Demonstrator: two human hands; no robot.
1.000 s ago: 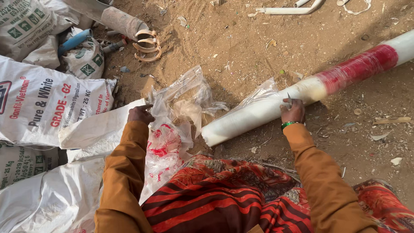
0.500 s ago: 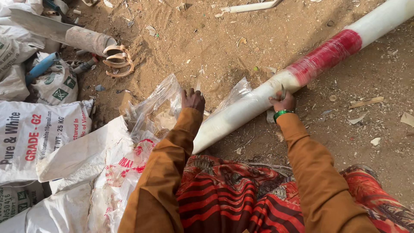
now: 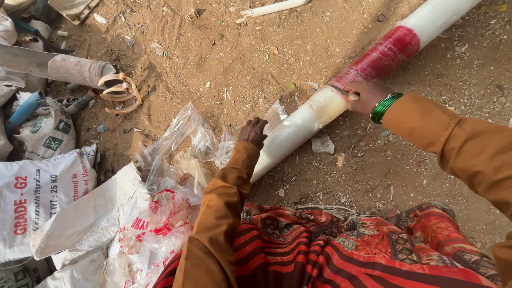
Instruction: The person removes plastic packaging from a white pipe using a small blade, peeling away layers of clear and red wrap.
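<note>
Fingers of our right hand (image 3: 367, 96) clamp a small blade against the white pipe (image 3: 298, 128); our left hand (image 3: 253, 132), fingers curled together, pinches clear plastic wrap (image 3: 184, 144).

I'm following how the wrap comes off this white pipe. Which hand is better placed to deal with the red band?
Probably the right hand: it rests on the white pipe at the lower edge of the red band. The left hand sits further down, by the loose clear plastic.

Two hands out there, left hand (image 3: 253, 131) and right hand (image 3: 364, 95). One white pipe (image 3: 320, 109), one green bangle (image 3: 386, 108), one grey pipe (image 3: 64, 66), one blue handle (image 3: 25, 110).
</note>
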